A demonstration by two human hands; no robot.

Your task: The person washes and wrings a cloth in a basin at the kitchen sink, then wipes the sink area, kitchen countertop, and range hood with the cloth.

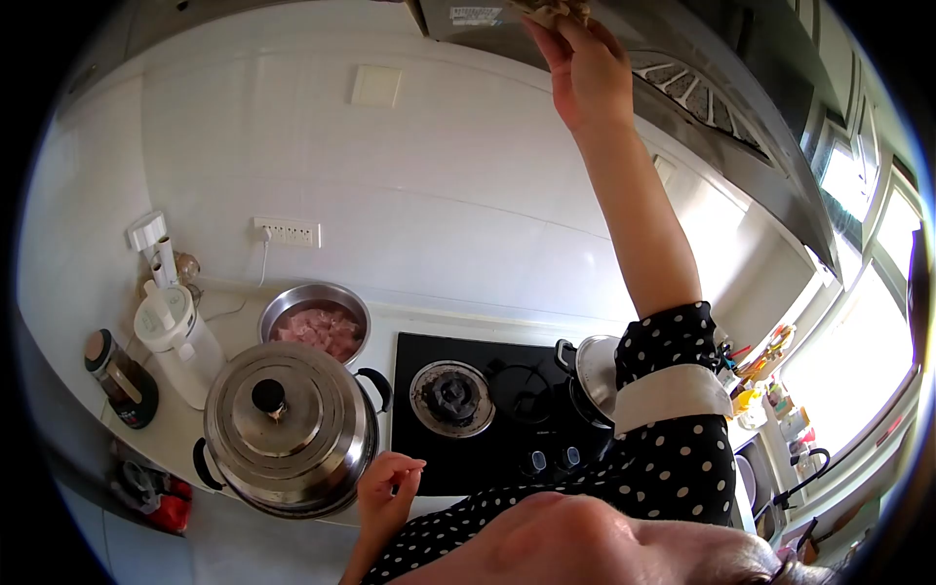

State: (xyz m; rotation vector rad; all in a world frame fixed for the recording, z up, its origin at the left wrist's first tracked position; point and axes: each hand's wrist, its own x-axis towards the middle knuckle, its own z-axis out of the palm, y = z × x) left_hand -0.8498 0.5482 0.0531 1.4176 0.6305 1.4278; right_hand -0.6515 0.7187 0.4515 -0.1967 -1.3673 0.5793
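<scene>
My right hand (590, 73) is raised at the top, fingers closed on a crumpled brownish cloth (558, 10) by the underside of the range hood (702, 107). The cloth is partly cut off by the frame edge. Low in the view, my left hand (390, 485) has its fingers curled in, with nothing visible in them. It is beside a large lidded steel pot (292, 424) and the front left corner of the black gas stove (419, 473).
Behind the pot, a steel bowl (363, 302) holds pink raw meat (322, 331). A white appliance (185, 341) and a dark jar (122, 380) stand left. Another lidded pot (597, 370) sits on the stove's right side. Bottles and utensils (770, 361) line the window side.
</scene>
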